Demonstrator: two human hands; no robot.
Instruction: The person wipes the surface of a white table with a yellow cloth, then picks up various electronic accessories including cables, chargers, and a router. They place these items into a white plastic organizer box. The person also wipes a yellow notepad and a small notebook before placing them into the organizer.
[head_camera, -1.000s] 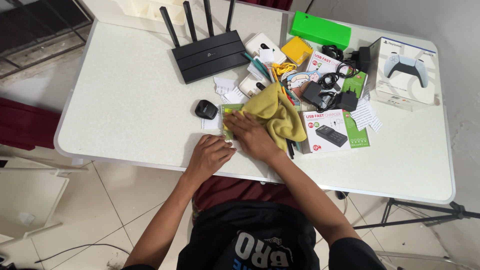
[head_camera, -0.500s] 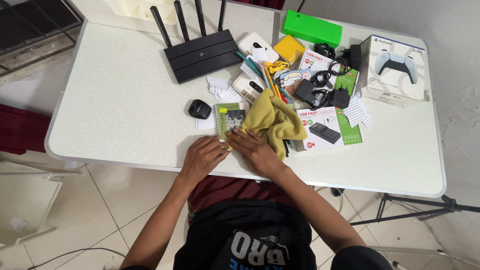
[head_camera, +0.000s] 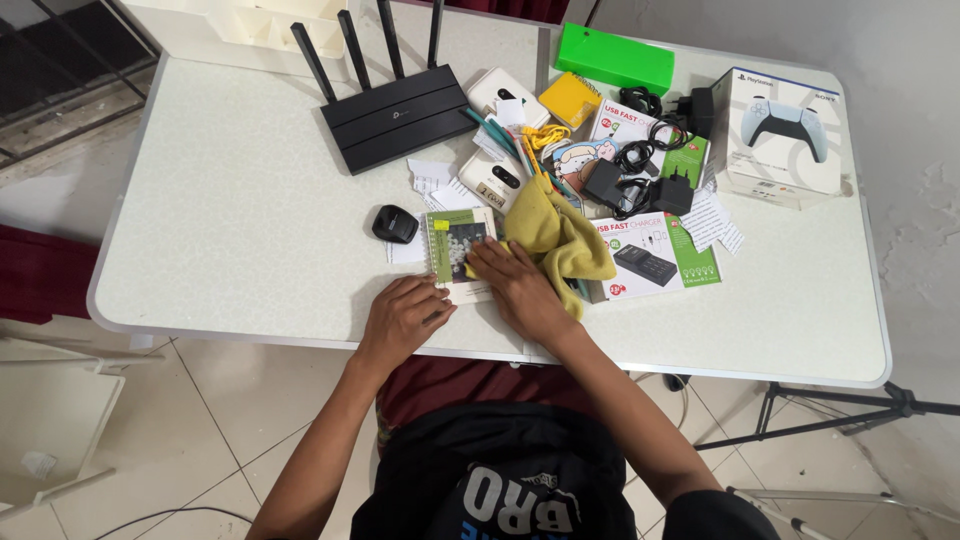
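A small spiral-bound notebook (head_camera: 455, 245) with a green and dark cover is seen flat on the white table (head_camera: 240, 200), near its front edge. The right hand (head_camera: 512, 285) is laid on the notebook's right side, fingers stretched forward and loosely spread, palm down; nothing is pinched. The left hand (head_camera: 403, 317) is placed just below the notebook's lower left corner, palm down, with fingers lightly curled and their tips touching or almost touching the notebook's lower edge; which of the two cannot be told. A yellow cloth (head_camera: 556, 238) is bunched just right of the notebook, against the right hand's knuckles. A small black mouse (head_camera: 395, 224) lies just left of the notebook. A black router (head_camera: 395, 112) with upright antennas stands well behind the notebook. A white and green charger box (head_camera: 655, 258) lies right of the notebook, beyond the cloth.
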